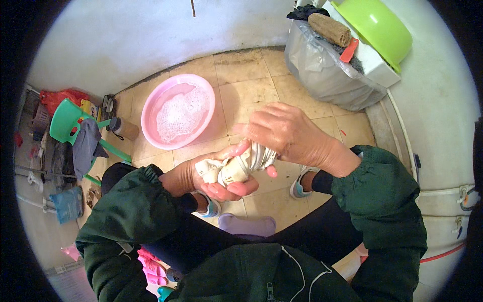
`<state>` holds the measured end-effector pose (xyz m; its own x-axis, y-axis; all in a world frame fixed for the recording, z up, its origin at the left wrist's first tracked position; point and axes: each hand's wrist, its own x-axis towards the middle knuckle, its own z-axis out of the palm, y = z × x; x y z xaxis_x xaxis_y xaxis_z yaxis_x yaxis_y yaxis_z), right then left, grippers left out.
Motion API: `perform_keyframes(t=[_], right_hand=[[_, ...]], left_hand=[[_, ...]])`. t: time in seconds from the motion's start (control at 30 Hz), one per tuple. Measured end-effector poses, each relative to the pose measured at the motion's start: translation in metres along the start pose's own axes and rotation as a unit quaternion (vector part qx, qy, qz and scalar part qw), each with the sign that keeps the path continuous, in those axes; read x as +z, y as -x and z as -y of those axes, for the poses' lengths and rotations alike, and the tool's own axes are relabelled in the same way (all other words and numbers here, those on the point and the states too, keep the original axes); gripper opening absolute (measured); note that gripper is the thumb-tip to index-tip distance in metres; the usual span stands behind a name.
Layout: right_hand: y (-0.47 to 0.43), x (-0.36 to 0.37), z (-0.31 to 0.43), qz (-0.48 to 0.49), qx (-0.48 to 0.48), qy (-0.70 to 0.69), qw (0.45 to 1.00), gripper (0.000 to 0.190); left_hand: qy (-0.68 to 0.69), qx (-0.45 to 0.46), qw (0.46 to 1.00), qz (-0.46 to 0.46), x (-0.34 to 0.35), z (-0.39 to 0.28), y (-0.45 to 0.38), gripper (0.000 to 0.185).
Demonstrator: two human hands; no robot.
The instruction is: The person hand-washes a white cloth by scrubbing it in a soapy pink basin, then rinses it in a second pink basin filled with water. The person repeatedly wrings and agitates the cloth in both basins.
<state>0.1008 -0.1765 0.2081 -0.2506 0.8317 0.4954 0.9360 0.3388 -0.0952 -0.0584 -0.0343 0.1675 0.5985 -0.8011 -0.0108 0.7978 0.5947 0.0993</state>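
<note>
A cream-coloured wet cloth [234, 171], bunched and twisted, is held between my two hands above the floor. My left hand [222, 185] cups it from below, palm up, with the fingers curled around its lower end. Over the upper end closes my right hand [281, 130], back of the hand upward. Some of the cloth is hidden under the right fingers. Both hands look wet. Beyond the left hand, a pink basin [178, 111] of foamy water stands on the tiles.
At left, a green chair [68, 120] has a grey cloth [87, 147] draped on it; a lidded bottle [124, 127] stands beside it. A lined bin [324, 68] at the upper right bears a lime-green basin [381, 30]. A purple stool edge [247, 225] shows between my legs.
</note>
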Motion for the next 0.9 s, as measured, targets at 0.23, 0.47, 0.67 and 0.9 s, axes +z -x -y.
perform_keyframes(t=[0.23,0.47,0.67,0.9], right_hand=[[0.013,0.010,0.014,0.053,0.034,0.049,0.997,0.014],[0.015,0.037,-0.001,-0.024,-0.021,0.207,0.978,0.012],[0.026,0.074,-0.021,0.070,0.064,0.169,0.981,0.021],[0.035,0.103,-0.027,0.159,0.183,0.084,0.966,0.027]], left_hand=[[-0.091,-0.016,0.991,-0.097,-0.001,0.002,0.001,0.061],[-0.378,-0.047,0.875,-0.300,-0.007,-0.029,0.000,0.043],[-0.585,-0.063,0.677,-0.442,-0.031,-0.058,-0.010,0.031],[-0.786,-0.052,0.298,-0.539,-0.057,-0.060,-0.019,0.060]])
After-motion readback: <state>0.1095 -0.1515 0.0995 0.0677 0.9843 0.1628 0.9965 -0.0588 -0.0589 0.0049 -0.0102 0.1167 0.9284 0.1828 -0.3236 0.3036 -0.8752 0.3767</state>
